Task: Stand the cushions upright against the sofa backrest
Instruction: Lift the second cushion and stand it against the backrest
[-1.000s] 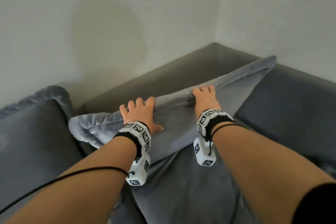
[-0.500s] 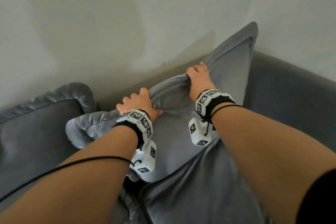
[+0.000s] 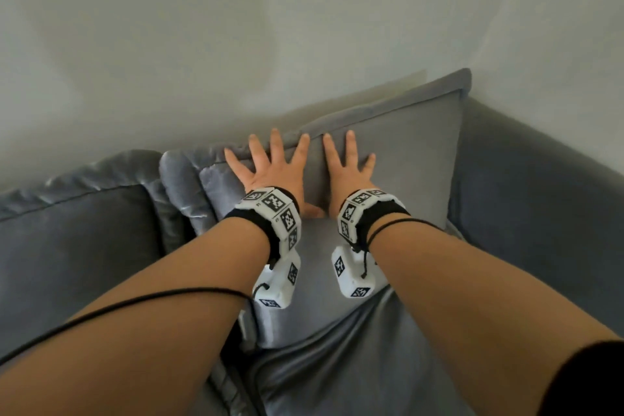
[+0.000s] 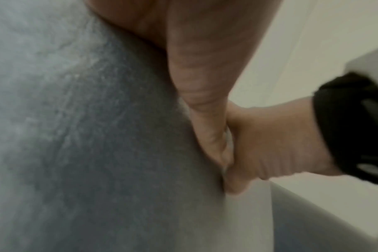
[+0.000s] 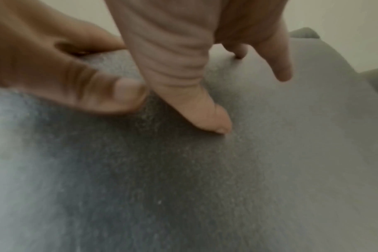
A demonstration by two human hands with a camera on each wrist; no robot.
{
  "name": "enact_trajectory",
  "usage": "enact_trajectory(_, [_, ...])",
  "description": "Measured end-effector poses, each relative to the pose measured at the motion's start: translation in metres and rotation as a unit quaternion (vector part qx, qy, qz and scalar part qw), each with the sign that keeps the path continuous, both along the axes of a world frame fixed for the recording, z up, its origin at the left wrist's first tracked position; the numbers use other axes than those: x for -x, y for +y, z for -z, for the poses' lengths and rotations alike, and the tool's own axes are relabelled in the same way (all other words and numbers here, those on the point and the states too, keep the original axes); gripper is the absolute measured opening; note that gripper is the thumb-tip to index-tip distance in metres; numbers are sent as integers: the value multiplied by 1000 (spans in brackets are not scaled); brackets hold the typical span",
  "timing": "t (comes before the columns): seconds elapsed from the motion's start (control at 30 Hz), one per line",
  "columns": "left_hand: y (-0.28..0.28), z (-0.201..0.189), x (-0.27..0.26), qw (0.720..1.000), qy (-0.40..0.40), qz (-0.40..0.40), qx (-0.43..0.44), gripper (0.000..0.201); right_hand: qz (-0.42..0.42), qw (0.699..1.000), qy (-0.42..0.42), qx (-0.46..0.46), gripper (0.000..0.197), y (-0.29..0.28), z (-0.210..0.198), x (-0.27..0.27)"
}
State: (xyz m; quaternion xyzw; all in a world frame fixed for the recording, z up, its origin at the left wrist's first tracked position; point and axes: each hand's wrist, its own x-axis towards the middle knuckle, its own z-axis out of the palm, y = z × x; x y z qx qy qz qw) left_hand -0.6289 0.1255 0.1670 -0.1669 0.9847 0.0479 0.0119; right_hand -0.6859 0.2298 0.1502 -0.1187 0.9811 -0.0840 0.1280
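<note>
Both hands, left (image 3: 270,167) and right (image 3: 347,169), press flat, fingers spread, on the upright grey cushion (image 3: 412,159).

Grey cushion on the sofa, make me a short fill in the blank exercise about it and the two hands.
1. Both hands press on the grey ____.
2. The left hand has its fingers ____ on the cushion.
3. The right hand lies ____ on the fabric.
4. Behind the cushion is a pale ____.

Missing words: cushion; spread; flat; wall
</note>
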Motion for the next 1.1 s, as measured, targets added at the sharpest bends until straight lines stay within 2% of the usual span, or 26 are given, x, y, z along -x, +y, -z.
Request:
enact_trajectory(0.13, [-19,2,19,998,-46,34,10,138,-6,999,-39,-3,118,-2,-1,19])
enact_trajectory(0.37, [-32,21,41,998,-54,26,-8,133,-24,997,-72,-18,134,-7,18,41])
enact_trajectory(0.57, [-29,26,45,999,-46,22,-2,132,-29,996,-79,-5,133,-7,26,53])
enact_trajectory(0.8, [-18,25,30,999,-33,18,22,128,-40,996,-79,24,128,15,29,32])
enact_trajectory(0.97, [16,10,15,998,-38,-2,59,122,-21,998,-36,50,123,48,30,3])
enact_trajectory(1.1, [54,0,10,998,-32,49,39,105,23,998,-24,57,121,84,15,-13])
